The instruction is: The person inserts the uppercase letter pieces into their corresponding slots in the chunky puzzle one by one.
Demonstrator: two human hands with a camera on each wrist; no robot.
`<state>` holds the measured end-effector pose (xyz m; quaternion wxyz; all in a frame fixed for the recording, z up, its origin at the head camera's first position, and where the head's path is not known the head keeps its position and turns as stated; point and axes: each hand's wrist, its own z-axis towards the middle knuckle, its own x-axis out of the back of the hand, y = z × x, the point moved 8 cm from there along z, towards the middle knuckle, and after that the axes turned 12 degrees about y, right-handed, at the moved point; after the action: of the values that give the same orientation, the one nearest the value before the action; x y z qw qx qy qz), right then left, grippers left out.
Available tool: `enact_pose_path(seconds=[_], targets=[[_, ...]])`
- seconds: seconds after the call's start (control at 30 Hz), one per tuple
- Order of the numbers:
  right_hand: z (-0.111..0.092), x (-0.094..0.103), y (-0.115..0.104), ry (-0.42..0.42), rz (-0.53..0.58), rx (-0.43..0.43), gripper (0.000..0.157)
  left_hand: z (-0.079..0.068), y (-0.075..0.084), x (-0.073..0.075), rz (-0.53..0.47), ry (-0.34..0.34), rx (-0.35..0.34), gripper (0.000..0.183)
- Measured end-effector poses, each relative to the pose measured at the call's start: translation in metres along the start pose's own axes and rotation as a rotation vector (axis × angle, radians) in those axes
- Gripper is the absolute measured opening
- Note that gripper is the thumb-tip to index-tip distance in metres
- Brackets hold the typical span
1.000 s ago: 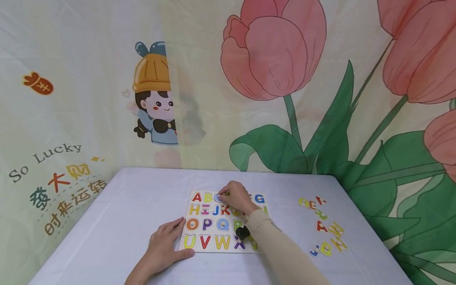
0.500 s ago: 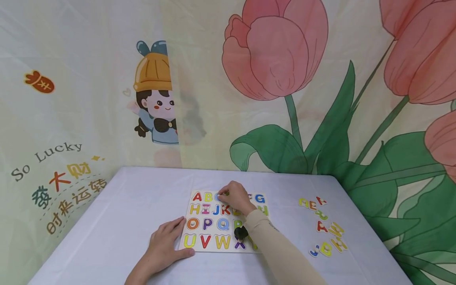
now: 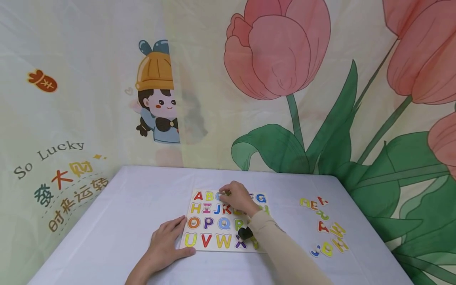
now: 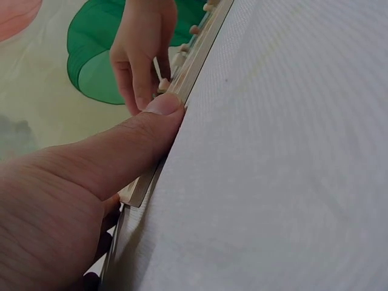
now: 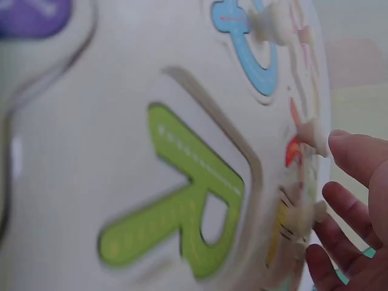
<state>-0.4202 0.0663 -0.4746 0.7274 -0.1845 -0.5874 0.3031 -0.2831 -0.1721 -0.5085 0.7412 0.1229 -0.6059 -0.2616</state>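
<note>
A white alphabet puzzle board (image 3: 215, 217) lies on the table, with coloured letters, several of them bearing knobs. My left hand (image 3: 162, 243) lies at its left side, fingers extended along the edge. In the left wrist view, the left thumb (image 4: 130, 148) rests on the board's near edge. My right hand (image 3: 238, 198) is over the top row beside the blue C (image 3: 217, 196), thumb and fingertips pinching a small puzzle piece, shown in the left wrist view as a thin pale edge (image 4: 157, 68). Its letter is hidden by the fingers. A green R (image 5: 206, 200) sits in the board below that wrist.
Loose letter pieces lie scattered to the right of the board, among them a red A (image 3: 323, 227), a yellow M (image 3: 304, 202) and a blue J (image 3: 315, 251). A printed tulip curtain (image 3: 278, 51) hangs behind the white table (image 3: 149, 190).
Both hands keep nearly the same places on and over the board. The head view has shifted slightly, and the right forearm wavers a little.
</note>
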Motion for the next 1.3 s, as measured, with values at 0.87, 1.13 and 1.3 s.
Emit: enact_pose_path(seconds=[0.87, 1.13, 1.3], targets=[[-0.054, 0.2, 0.144, 0.052, -0.231, 0.157, 0.024, 0.0, -0.002, -0.004, -0.001, 0.013, -0.004, 0.112], [-0.059, 0.217, 0.192, 0.041, -0.264, 0.109, 0.02, 0.0, -0.004, -0.006, 0.007, 0.014, 0.005, 0.112], [-0.064, 0.216, 0.206, 0.021, -0.222, 0.111, 0.017, 0.001, -0.003, -0.005, 0.007, 0.012, -0.001, 0.112]])
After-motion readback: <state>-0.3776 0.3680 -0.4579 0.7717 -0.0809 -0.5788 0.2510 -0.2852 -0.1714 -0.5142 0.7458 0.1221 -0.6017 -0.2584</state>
